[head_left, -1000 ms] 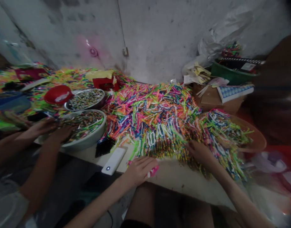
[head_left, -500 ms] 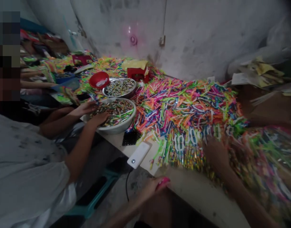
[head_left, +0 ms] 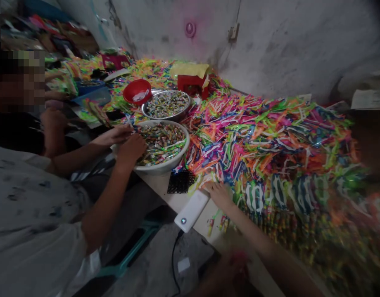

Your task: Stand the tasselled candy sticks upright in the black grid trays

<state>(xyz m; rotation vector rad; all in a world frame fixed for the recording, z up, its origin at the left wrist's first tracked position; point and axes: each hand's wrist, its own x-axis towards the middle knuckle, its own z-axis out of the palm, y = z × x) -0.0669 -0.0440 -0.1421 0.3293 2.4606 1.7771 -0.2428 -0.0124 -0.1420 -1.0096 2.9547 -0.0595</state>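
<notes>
My right hand (head_left: pixel 219 196) reaches in from the lower right, its fingers stretched over loose coloured plastic strips at the table's front edge, beside a white power bank (head_left: pixel 192 210). Whether the fingertips grip a strip cannot be made out. Low in the picture, my left hand (head_left: pixel 224 268) is dark and smeared, closed around a small pink object (head_left: pixel 240 259) whose kind is unclear. To the right of my right hand, small sticks with white and green plastic ends (head_left: pixel 255 196) lie in rows.
A big heap of coloured plastic strips (head_left: pixel 258 136) covers the table. At left, a co-worker's hands (head_left: pixel 132 144) work over a white basin (head_left: pixel 160 165) of small wrapped pieces. Behind are a metal bowl (head_left: pixel 186 111), a red bowl (head_left: pixel 128 93) and a red stool (head_left: pixel 193 86).
My right hand has moved left from the rows of sticks to the strips beside the power bank. My left hand has gone lower and right with the pink object. The view has shifted.
</notes>
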